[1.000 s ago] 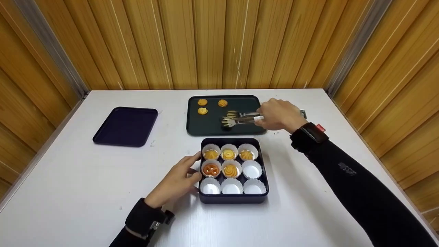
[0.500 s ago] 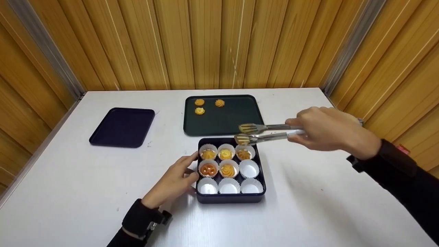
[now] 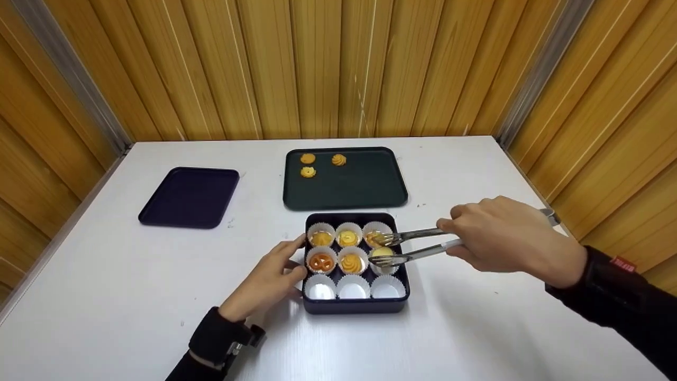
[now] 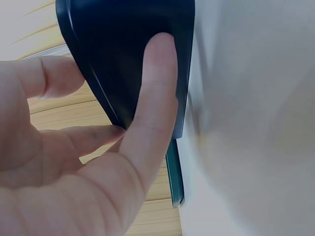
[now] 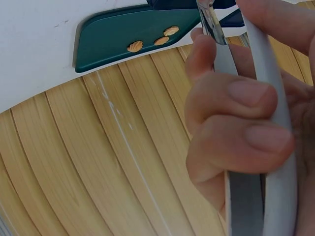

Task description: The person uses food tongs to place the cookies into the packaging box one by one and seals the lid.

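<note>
My right hand (image 3: 510,235) grips metal tongs (image 3: 420,233) with pale handles, its fingers curled round them in the right wrist view. The tong tips are spread over the right column of a dark blue box (image 3: 355,307). Between and below them a pale yellow cookie (image 3: 383,253) lies in the middle-row right paper cup. Cookies fill the back-row cups; a pretzel (image 3: 321,261) and a swirled cookie (image 3: 351,263) sit in the middle row. The front cups (image 3: 353,288) are bare. My left hand (image 3: 267,278) rests against the box's left wall, fingers extended in the left wrist view.
Behind the box lies a dark green tray (image 3: 354,188) with three cookies, among them a swirled one (image 3: 339,160), at its back left. A dark purple tray (image 3: 190,196) is on the left. Wooden panels (image 3: 317,69) stand along the white table's back and sides.
The right hand has brought the tongs from the green tray to the box, and their tips have spread. The yellow cookie now lies in the formerly bare right cup. The left hand stays put.
</note>
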`<act>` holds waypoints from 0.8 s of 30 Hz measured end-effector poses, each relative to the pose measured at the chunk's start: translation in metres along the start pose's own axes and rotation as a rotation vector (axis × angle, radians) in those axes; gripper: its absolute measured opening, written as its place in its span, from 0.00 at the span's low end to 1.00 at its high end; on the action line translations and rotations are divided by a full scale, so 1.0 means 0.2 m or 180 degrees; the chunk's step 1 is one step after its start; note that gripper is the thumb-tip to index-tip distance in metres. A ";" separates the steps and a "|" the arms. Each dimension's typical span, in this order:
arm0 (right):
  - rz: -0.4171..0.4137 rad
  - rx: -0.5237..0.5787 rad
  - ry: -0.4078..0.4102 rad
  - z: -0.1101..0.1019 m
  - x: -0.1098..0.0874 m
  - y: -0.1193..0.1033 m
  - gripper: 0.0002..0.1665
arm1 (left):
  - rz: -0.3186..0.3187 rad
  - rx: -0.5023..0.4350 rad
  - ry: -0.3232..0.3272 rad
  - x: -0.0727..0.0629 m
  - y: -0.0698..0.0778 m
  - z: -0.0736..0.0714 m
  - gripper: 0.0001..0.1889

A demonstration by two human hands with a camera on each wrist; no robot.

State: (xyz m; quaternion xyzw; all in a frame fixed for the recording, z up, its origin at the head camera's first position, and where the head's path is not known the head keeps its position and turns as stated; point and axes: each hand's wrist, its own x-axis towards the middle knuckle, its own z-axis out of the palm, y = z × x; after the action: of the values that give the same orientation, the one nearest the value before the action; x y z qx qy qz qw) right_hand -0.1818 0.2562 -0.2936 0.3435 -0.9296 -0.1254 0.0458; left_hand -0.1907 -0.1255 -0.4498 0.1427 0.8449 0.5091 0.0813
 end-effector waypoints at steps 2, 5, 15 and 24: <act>-0.0029 -0.0090 0.0008 0.01 0.00 -0.02 0.11 | 0.0009 0.0022 -0.0003 0.00 0.00 0.00 0.38; -0.0049 -0.0172 0.0020 0.01 0.01 -0.04 0.12 | 0.0035 0.0076 0.0010 0.01 0.00 0.01 0.38; -0.0095 -0.0146 0.0122 0.03 0.02 -0.06 0.14 | 0.0016 0.0103 0.0028 0.01 -0.01 0.00 0.38; 0.0233 0.0558 0.0227 0.00 0.02 0.08 0.13 | 0.0040 0.0104 0.0043 0.00 0.00 0.00 0.38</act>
State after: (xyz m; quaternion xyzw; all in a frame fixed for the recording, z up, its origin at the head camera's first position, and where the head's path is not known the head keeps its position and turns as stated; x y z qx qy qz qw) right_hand -0.1950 0.2654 -0.2899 0.3162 -0.9467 -0.0295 0.0532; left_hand -0.1910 -0.1258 -0.4501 0.1458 0.8527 0.4967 0.0700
